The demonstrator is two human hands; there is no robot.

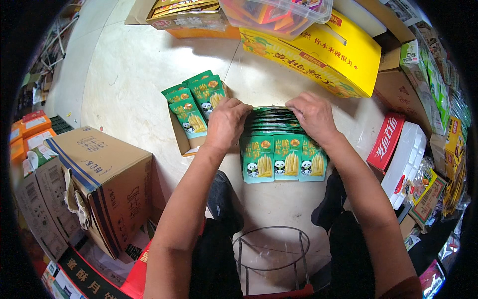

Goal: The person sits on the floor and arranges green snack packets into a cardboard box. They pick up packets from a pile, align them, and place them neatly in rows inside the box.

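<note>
A folded stack of joined green snack pouches (285,159), printed with pale bamboo shoots and a panda, lies in front of me between my feet. My left hand (228,119) pinches its far left corner. At the far right corner, my right hand (313,116) grips the same edge between thumb and fingers. Dark folded layers show between the hands; three pouch fronts lie flat nearest me. Just left of my left hand is a small open cardboard box (178,136) holding several green pouches (189,116) of the same print.
A yellow carton (313,56) and a clear plastic bin (276,18) stand ahead. At left is a large cardboard box (101,164). A red carton (386,142) and a white foam box (403,164) are at right. A metal stool frame (272,246) shows between my legs.
</note>
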